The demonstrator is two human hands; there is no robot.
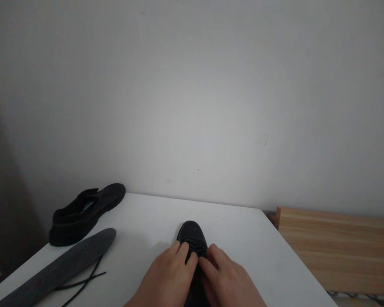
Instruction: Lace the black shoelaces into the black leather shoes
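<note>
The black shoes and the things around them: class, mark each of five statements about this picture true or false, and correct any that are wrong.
1. The left hand and right hand both touch the middle shoe. True.
2. The second shoe sits at the right side of the table. False: it sits at the left side.
3. A black lace lies next to the grey insole. True.
4. The wall is covered in red bricks. False: it is plain and pale.
5. A wooden board shows to the right of the table. True.
</note>
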